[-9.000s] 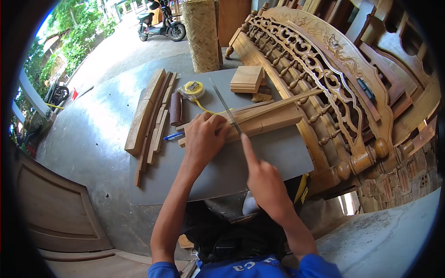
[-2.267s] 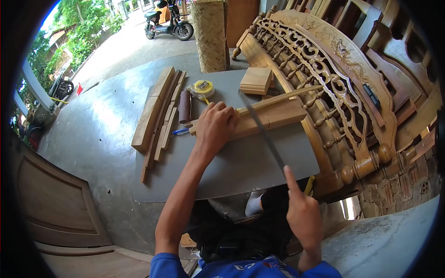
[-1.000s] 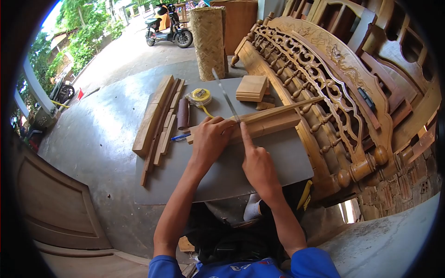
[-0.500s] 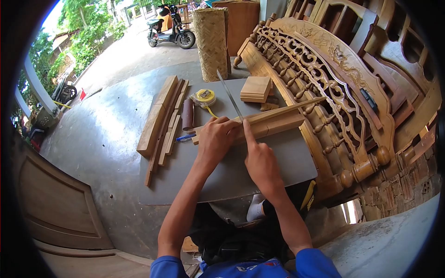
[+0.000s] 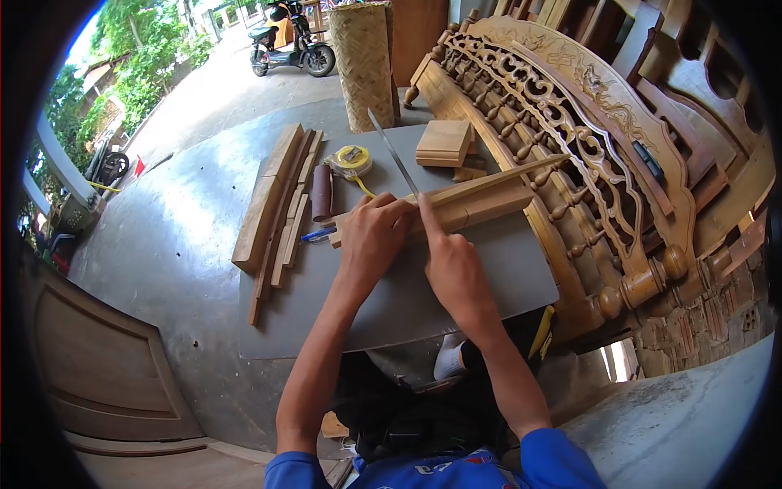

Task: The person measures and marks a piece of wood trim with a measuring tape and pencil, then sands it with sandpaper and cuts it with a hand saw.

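Note:
A long narrow metal blade (image 5: 393,154) slants across a thin wooden strip (image 5: 489,177), its far end pointing away over the grey board. My right hand (image 5: 456,269) is closed at the near end of the blade, the index finger stretched along it; the handle is hidden. My left hand (image 5: 373,236) is wrapped over the left part of the strip and a thicker wooden piece (image 5: 489,205) beside it, close to the blade. Left of my left hand lie a blue pen (image 5: 318,235), a brown roll (image 5: 322,194) and a yellow tape measure (image 5: 352,160).
Long wooden pieces (image 5: 273,191) lie on the left of the grey board (image 5: 391,314). Small wooden blocks (image 5: 442,143) sit at its far right. A carved wooden frame (image 5: 570,130) leans at the right. Beyond are a woven roll (image 5: 362,69) and a scooter (image 5: 295,50).
The view has shifted slightly, so the board and objects appear a little further up and left. Both hands keep nearly the same hold on the wood and blade.

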A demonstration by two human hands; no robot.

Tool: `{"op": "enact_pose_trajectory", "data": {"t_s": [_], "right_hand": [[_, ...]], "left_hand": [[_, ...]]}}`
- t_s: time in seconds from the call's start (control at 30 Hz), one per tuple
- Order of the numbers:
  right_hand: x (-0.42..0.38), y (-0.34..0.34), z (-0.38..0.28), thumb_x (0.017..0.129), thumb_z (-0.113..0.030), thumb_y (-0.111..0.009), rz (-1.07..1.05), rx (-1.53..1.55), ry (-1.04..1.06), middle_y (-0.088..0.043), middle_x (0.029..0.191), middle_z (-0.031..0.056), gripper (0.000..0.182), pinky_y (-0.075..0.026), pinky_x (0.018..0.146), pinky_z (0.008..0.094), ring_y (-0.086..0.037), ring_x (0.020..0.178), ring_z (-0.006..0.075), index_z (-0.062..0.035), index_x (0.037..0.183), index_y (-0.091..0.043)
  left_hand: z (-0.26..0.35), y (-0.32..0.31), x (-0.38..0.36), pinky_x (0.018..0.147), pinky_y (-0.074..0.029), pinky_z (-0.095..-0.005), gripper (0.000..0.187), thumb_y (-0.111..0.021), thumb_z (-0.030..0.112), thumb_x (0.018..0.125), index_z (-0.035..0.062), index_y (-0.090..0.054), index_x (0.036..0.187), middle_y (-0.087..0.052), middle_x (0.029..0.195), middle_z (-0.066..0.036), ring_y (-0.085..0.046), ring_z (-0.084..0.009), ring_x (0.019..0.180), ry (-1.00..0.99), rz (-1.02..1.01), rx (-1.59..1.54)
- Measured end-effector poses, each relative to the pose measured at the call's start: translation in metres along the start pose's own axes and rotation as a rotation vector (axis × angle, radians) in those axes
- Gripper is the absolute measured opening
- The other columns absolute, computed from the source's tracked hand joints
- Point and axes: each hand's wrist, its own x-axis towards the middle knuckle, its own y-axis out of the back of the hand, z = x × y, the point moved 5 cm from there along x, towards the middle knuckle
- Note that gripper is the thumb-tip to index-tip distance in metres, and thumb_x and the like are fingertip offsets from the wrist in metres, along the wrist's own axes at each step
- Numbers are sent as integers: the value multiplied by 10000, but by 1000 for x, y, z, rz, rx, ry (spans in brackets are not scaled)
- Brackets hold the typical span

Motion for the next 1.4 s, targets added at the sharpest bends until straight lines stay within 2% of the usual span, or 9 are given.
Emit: {"op": "enact_pose_trajectory", "data": {"t_s": [0.2,0.43,0.63,0.83,0.97,1.07,1.17,1.27,1.4], "right_hand": [[-50,22,-2,788,5,-468,-187,-59,-84,-590,650,213,650,-514,601,451,-623,661,368,-90,1391,-249],[21,-5,-1,754,27,-494,-3,17,-7,-590,661,209,716,-506,607,457,-618,661,370,-122,1404,-232],[-61,24,7,746,43,-508,-188,9,-125,-604,694,227,707,-503,597,456,-624,697,381,-97,1390,-251],[29,-1,-1,751,39,-506,-57,28,-7,-606,701,235,704,-509,603,451,-625,694,382,-100,1391,-249],[-31,25,0,752,34,-508,-174,1,-96,-607,713,242,704,-521,621,451,-626,695,384,-107,1393,-255],[-70,35,3,753,33,-509,-137,-21,-83,-605,710,228,707,-516,627,452,-623,702,383,-111,1396,-251],[-31,26,-4,749,32,-510,-204,-3,-121,-602,710,228,711,-514,630,453,-624,706,377,-110,1396,-251],[18,1,-5,739,39,-510,-44,12,-45,-596,688,218,729,-511,627,456,-622,681,372,-127,1399,-250],[-35,23,0,757,28,-501,-92,-19,-55,-596,681,221,666,-507,624,459,-621,661,372,-80,1377,-283]], "left_hand": [[-1,-1,-2,644,-457,-379,63,-619,115,731,78,-654,769,-609,741,-64,-557,-288,707,27,-24,7],[1,-2,0,637,-452,-383,72,-616,127,738,56,-620,725,-600,723,-71,-553,-292,696,2,2,15],[-3,-2,1,630,-455,-357,63,-639,130,742,68,-639,729,-615,733,-57,-576,-251,729,31,-11,56],[0,-3,-2,670,-448,-381,78,-608,121,749,52,-625,717,-596,735,-68,-544,-287,717,24,-9,16],[-1,-3,-1,682,-447,-378,66,-611,113,747,53,-630,727,-599,761,-65,-544,-284,738,48,-9,11],[1,-2,0,687,-447,-378,63,-611,110,745,52,-632,734,-599,759,-66,-544,-283,736,45,-20,19],[1,-3,0,693,-445,-377,68,-607,110,749,47,-630,735,-595,754,-73,-543,-287,737,13,-21,-4],[-1,-3,0,696,-443,-378,74,-602,110,752,43,-628,735,-591,750,-79,-539,-290,737,14,-45,2],[1,-3,-2,688,-439,-378,74,-606,110,747,42,-620,722,-588,745,-82,-533,-290,733,37,-29,5]]}}
